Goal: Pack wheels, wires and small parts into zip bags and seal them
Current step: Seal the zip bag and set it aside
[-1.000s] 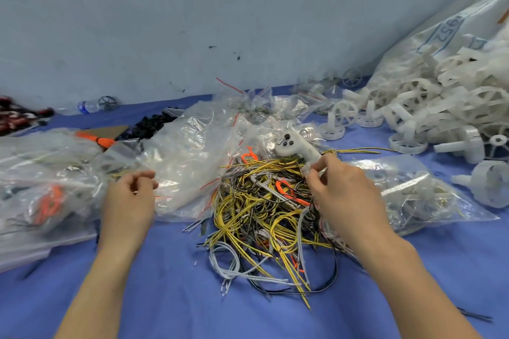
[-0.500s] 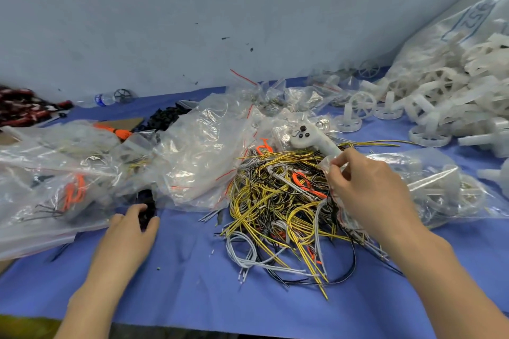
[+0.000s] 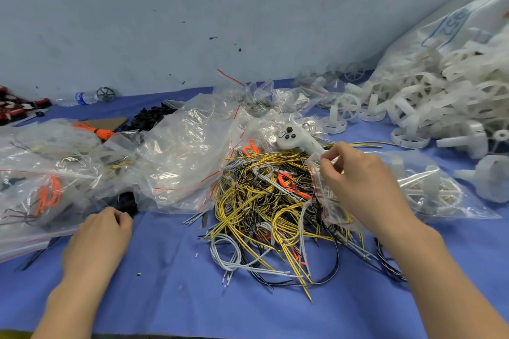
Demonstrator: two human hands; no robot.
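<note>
At the far left, clear bags [image 3: 41, 173] holding orange and dark wires lie heaped on the blue table cover [image 3: 165, 270], with a plastic bottle [image 3: 82, 98] lying on its side near the wall behind them. The left hand [image 3: 96, 237] rests on the cover at the near edge of that heap, its fingers curled down beside a small clump of black parts [image 3: 128, 201]; whether the fingertips actually hold one of those parts cannot be told, since the knuckles hide them. To its right a large crumpled clear bag [image 3: 187, 162] with a red zip line lies partly over another pile of black parts [image 3: 154, 117]. Next comes the tangle of yellow, black, white and orange wires [image 3: 270, 206], spread loose on the cover in the middle. At its far edge lies a white handheld controller [image 3: 297, 140] with black buttons. The right hand [image 3: 363, 187] reaches over the right side of the tangle and pinches the upper edge of a small zip bag [image 3: 330, 201] between thumb and fingertips; the bag hangs down from the pinch, under the palm, resting on the wires. Just beyond the hand lies a filled clear bag with white wheels [image 3: 435, 187], and further right a big heap of loose white wheels [image 3: 440, 102] spills from a large sack [image 3: 468, 25] against the wall.
</note>
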